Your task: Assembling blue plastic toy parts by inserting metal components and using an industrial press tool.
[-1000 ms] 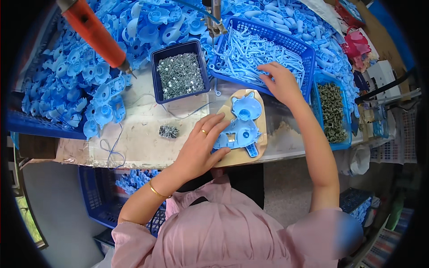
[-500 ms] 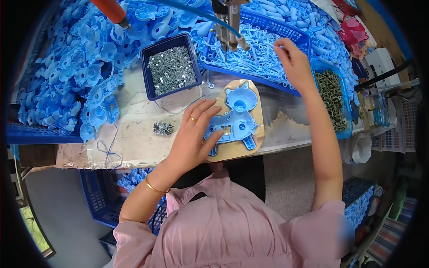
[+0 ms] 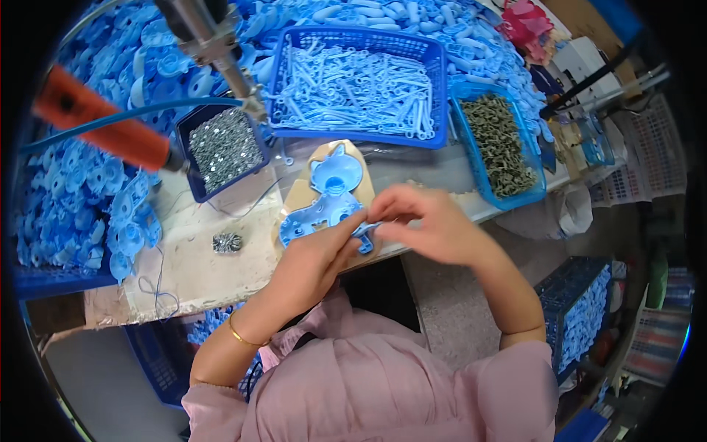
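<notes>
On a tan board (image 3: 298,193) lies a light-blue animal-shaped plastic shell half (image 3: 335,171), its hollow side up. My left hand (image 3: 313,261) reaches over the shell's lower part, fingers pressed together. From the right, my right hand (image 3: 434,225) meets it with thumb and fingers pinched. Between both sets of fingertips is a small light-blue plastic piece (image 3: 370,227), mostly covered, so its full shape is hidden. Below the fingers a leg of the shell shows.
Behind the board stands a blue basket (image 3: 442,96) of light-blue ring-ended rods. Screws fill a dark-blue bin (image 3: 197,188); a bright-blue tray (image 3: 530,190) holds small metal parts. An orange-handled driver (image 3: 103,121) and a metal tool (image 3: 221,55) hang overhead. Shells are heaped at left.
My right hand has come from the rod basket to the shell and now pinches a small blue piece. My left hand has met it there. The view has shifted rightward.
</notes>
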The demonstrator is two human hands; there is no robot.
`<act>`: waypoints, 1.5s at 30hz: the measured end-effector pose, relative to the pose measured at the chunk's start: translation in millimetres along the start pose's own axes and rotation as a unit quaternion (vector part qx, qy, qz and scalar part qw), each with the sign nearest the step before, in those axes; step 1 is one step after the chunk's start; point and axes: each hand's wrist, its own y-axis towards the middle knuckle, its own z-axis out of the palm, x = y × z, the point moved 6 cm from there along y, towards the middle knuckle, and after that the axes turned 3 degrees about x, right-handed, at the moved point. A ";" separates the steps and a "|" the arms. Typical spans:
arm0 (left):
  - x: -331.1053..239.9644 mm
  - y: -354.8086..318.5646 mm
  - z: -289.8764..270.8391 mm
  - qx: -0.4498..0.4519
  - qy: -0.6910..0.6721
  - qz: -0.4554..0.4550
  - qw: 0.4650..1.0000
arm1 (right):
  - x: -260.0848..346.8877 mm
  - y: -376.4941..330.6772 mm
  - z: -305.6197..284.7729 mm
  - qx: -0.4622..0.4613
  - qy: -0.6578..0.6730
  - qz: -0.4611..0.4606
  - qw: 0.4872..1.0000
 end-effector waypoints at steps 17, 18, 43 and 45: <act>19.3 0.4 -4.4 -0.030 -0.218 -0.101 0.970 | -153.7 -5.9 -236.5 -0.317 -0.256 0.079 0.910; 22.1 1.1 -3.2 -0.024 -0.251 -0.103 0.962 | -159.0 -12.3 -240.8 -0.307 -0.164 0.094 0.933; 23.9 -10.0 -3.4 -0.037 -0.278 -0.112 0.953 | -12.0 22.5 25.9 0.005 0.243 0.140 0.960; 23.3 -10.8 -3.4 -0.042 -0.273 -0.105 0.955 | -13.6 22.6 26.3 0.004 0.258 0.154 0.954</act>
